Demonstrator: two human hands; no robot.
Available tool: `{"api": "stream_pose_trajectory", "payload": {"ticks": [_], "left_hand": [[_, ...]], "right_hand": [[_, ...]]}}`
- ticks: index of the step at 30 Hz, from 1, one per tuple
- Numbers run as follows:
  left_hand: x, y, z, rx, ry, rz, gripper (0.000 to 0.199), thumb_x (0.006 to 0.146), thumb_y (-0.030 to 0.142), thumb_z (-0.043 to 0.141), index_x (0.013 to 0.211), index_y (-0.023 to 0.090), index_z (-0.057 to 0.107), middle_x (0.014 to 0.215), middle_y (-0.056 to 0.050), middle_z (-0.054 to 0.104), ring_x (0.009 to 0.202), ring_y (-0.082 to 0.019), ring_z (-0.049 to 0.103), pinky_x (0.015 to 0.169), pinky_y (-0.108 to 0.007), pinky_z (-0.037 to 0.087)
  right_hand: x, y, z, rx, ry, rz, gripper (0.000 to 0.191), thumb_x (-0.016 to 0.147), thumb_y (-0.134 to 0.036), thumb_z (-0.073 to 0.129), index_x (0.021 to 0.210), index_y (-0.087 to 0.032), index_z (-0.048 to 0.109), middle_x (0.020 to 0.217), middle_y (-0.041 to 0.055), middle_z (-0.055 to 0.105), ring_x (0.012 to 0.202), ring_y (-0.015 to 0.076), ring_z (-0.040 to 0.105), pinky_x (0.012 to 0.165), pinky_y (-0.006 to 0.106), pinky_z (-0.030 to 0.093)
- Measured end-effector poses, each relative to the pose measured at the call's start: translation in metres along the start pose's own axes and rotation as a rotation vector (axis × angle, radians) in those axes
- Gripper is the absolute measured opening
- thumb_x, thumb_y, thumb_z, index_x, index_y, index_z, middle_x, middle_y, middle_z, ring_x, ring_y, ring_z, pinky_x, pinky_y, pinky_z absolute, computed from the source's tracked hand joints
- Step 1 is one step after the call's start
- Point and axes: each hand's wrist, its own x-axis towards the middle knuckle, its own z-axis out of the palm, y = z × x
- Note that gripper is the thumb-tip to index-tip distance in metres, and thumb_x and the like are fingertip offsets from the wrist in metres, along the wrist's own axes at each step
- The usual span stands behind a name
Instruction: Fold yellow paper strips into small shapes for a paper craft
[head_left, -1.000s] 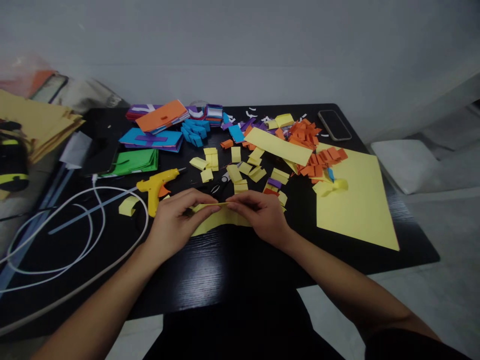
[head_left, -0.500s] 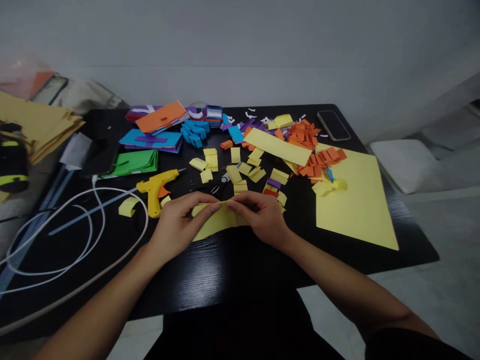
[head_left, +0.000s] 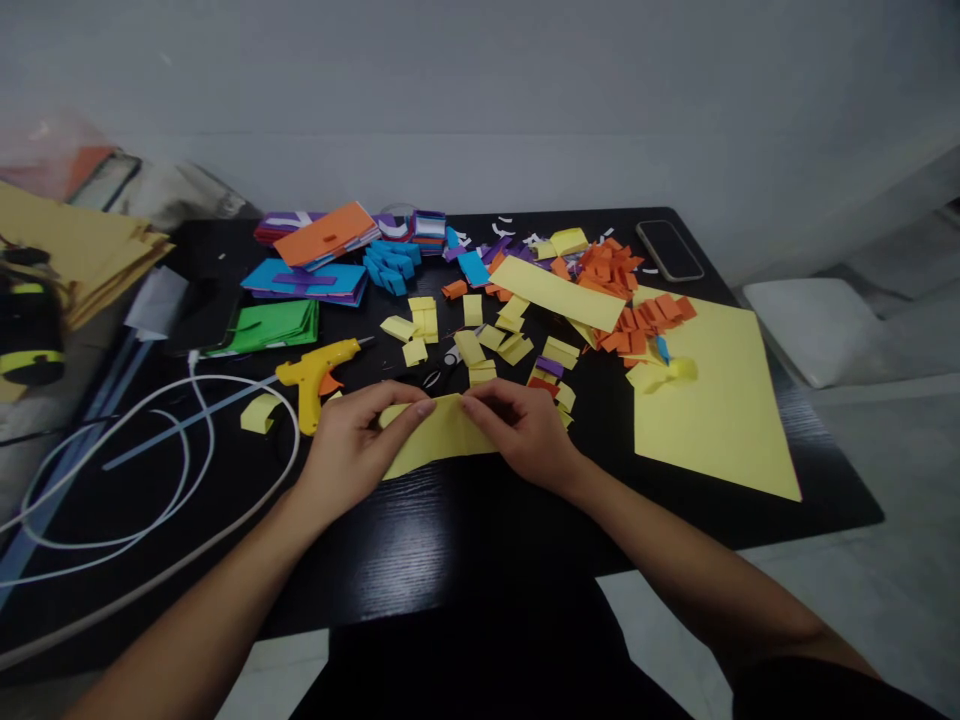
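A yellow paper strip (head_left: 439, 438) is held in both hands over the near part of the black table (head_left: 480, 560). My left hand (head_left: 360, 440) pinches its upper edge between thumb and fingers, left of the middle. On the right side, my right hand (head_left: 525, 435) grips the same edge with thumb and forefinger. Small folded yellow pieces (head_left: 470, 348) lie just beyond the hands, with scissors (head_left: 452, 356) among them. Close to my left hand rests a yellow glue gun (head_left: 311, 378), its nozzle pointing right.
Folded paper stacks in orange (head_left: 326, 237), blue (head_left: 304, 280) and green (head_left: 274, 325) lie at the back left. Orange pieces (head_left: 607, 270), a large yellow sheet (head_left: 712, 430) and a phone (head_left: 669, 250) are on the right. White cables (head_left: 184, 460) loop across the left.
My left hand's fingertips have slid slightly left along the strip's edge, so the gap between the two hands is wider and more of the strip shows.
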Motion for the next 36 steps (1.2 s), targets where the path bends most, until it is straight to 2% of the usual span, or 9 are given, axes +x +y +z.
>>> {"api": "stream_pose_trajectory", "payload": {"ticks": [10, 14, 18, 24, 36], "left_hand": [[0.0019, 0.0020, -0.0026, -0.023, 0.023, -0.035, 0.015, 0.091, 0.033, 0.069, 0.090, 0.021, 0.077, 0.083, -0.001, 0.078, 0.072, -0.016, 0.068, 0.065, -0.026, 0.053], [0.0029, 0.0016, -0.0036, -0.021, 0.022, -0.028, 0.015, 0.091, 0.033, 0.068, 0.089, 0.021, 0.077, 0.081, -0.001, 0.077, 0.068, -0.015, 0.067, 0.060, -0.025, 0.051], [0.0036, 0.0001, -0.0036, 0.002, 0.020, -0.032, 0.017, 0.092, 0.035, 0.067, 0.089, 0.020, 0.077, 0.080, -0.002, 0.077, 0.065, -0.015, 0.065, 0.055, -0.025, 0.047], [0.0045, -0.0025, -0.0048, -0.005, 0.049, -0.053, 0.018, 0.091, 0.036, 0.068, 0.090, 0.020, 0.077, 0.084, -0.002, 0.078, 0.073, -0.016, 0.068, 0.063, -0.026, 0.051], [0.0058, -0.0053, -0.0061, -0.035, 0.046, -0.077, 0.020, 0.090, 0.040, 0.069, 0.089, 0.021, 0.077, 0.084, -0.002, 0.078, 0.074, -0.018, 0.069, 0.065, -0.027, 0.053]], "right_hand": [[0.0007, 0.0015, -0.0018, -0.104, -0.009, -0.092, 0.018, 0.097, -0.032, 0.062, 0.095, -0.018, 0.073, 0.080, 0.0020, 0.075, 0.064, 0.0128, 0.063, 0.059, 0.026, 0.047], [0.0007, 0.0021, -0.0010, -0.141, -0.009, -0.102, 0.018, 0.098, -0.031, 0.060, 0.097, -0.019, 0.073, 0.079, 0.0020, 0.075, 0.063, 0.0131, 0.063, 0.059, 0.026, 0.047], [0.0009, 0.0024, -0.0004, -0.122, -0.004, -0.083, 0.018, 0.098, -0.032, 0.061, 0.097, -0.020, 0.074, 0.084, 0.0028, 0.077, 0.070, 0.0154, 0.067, 0.064, 0.028, 0.050], [0.0019, 0.0038, -0.0009, -0.099, 0.015, -0.030, 0.021, 0.098, -0.034, 0.061, 0.092, -0.019, 0.073, 0.079, 0.0024, 0.074, 0.065, 0.0141, 0.063, 0.059, 0.027, 0.047], [0.0034, 0.0018, -0.0034, -0.154, 0.006, -0.070, 0.021, 0.097, -0.034, 0.060, 0.089, -0.018, 0.071, 0.073, 0.0009, 0.070, 0.060, 0.0124, 0.058, 0.056, 0.026, 0.043]]}}
